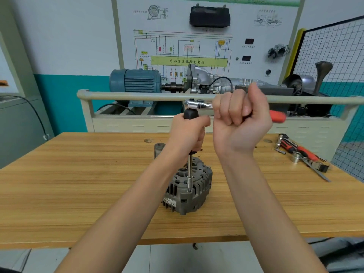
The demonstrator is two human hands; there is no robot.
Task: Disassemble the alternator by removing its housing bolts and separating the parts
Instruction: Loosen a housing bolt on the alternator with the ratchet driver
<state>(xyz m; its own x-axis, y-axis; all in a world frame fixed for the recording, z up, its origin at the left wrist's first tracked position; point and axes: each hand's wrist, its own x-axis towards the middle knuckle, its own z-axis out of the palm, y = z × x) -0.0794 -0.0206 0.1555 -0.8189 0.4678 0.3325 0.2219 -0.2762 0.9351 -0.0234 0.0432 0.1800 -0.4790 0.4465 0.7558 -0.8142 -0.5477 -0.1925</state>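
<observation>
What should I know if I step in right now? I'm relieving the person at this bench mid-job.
Left hand grips the black-handled driver, its shaft standing upright on a housing bolt of the alternator. Right hand grips the ratchet fitted on the driver's top. The alternator stands on the wooden table, still in one piece. Spare tools lie at the right. Left: remove the bolts, separate the housing.

Bright, even indoor light fills the room, with only soft, faint shadows on the desk [78, 174]. The ratchet head [194, 105] shows small glints. The right hand [239, 123] is motion-blurred. Straight lines bow near the frame edges; the far wall is slightly soft.
</observation>
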